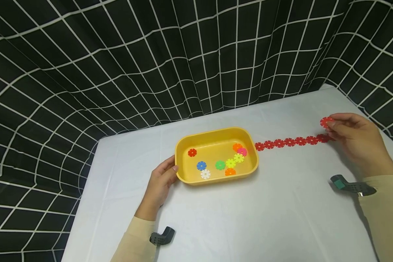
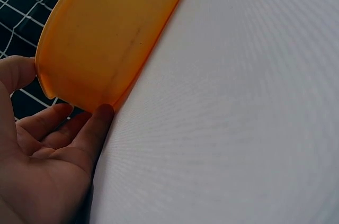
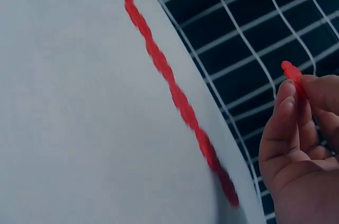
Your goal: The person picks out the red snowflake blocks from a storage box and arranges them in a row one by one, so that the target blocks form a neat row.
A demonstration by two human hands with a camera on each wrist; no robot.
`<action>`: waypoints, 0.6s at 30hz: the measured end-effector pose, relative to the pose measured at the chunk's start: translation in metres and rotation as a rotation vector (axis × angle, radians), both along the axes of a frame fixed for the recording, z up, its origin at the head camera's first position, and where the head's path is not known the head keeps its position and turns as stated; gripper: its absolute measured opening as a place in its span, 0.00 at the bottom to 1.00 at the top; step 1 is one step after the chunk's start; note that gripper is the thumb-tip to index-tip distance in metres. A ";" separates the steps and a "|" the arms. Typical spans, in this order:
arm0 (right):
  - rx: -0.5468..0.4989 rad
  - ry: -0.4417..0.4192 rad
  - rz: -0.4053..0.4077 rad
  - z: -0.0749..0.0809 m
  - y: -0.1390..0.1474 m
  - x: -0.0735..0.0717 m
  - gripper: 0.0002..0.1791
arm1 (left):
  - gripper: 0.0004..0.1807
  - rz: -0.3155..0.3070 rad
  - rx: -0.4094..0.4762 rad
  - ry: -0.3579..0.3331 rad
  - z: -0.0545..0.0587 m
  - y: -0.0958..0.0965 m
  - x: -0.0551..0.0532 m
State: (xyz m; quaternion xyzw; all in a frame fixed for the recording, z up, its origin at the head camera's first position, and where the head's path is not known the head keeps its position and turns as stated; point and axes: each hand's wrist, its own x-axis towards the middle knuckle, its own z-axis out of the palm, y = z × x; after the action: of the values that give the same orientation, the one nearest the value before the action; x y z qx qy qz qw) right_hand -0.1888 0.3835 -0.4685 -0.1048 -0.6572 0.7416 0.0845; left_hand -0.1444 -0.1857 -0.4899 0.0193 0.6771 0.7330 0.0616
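My left hand (image 1: 160,180) holds the near left end of a yellow plastic tray (image 1: 209,134), thumb at the rim and fingers against the outer wall. In the left wrist view, the thumb and fingertips touch the tray (image 2: 100,38). Off to the right, my right hand (image 1: 363,142) pinches a red notched disc (image 1: 326,122) between thumb and fingers, raised over the table. Below it lies a row of red notched discs (image 1: 289,142), running from the tray's right side towards the right hand, which hides the row's right end in the head view.
Inside the tray lie several loose notched discs: red (image 1: 192,152), blue (image 1: 201,166), white (image 1: 205,174), green (image 1: 220,165), plus yellow, orange and pink ones. A white cloth covers the table (image 1: 249,218). Black curtains with a white grid (image 1: 203,65) hang behind it.
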 end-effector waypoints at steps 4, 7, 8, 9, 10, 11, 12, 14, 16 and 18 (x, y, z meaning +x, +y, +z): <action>0.058 -0.048 -0.055 -0.004 0.013 0.002 0.21 | 0.30 -0.002 -0.001 -0.001 -0.001 0.000 -0.001; 0.136 -0.100 -0.096 -0.007 0.021 0.004 0.25 | 0.30 -0.005 -0.005 0.000 -0.001 0.000 -0.001; 0.180 -0.126 -0.112 -0.007 0.024 0.006 0.26 | 0.30 -0.005 -0.005 -0.001 -0.001 -0.001 0.000; 0.225 -0.152 -0.130 -0.008 0.027 0.007 0.27 | 0.30 -0.006 -0.005 -0.001 -0.001 -0.001 0.000; 0.275 -0.184 -0.147 -0.009 0.030 0.008 0.27 | 0.30 -0.007 -0.005 -0.001 -0.001 0.000 0.000; 0.338 -0.223 -0.160 -0.010 0.033 0.008 0.28 | 0.30 -0.007 -0.006 -0.001 -0.001 -0.001 0.000; 0.381 -0.249 -0.171 -0.012 0.035 0.009 0.27 | 0.30 -0.008 -0.007 -0.001 -0.001 -0.001 0.000; 0.456 -0.288 -0.187 -0.015 0.040 0.010 0.26 | 0.30 -0.009 -0.005 -0.001 -0.001 -0.001 -0.001; 0.509 -0.300 -0.194 -0.019 0.044 0.010 0.26 | 0.30 -0.009 -0.003 -0.001 -0.001 -0.001 -0.001; 0.577 -0.310 -0.191 -0.023 0.046 0.009 0.28 | 0.30 -0.009 -0.005 -0.002 -0.001 -0.001 -0.001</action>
State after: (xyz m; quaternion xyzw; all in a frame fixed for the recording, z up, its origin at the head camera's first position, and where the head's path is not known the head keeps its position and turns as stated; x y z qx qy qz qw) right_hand -0.1801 0.4294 -0.4911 -0.2491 -0.8322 0.4890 0.0790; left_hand -0.1457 -0.1869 -0.4909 0.0214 0.6787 0.7312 0.0656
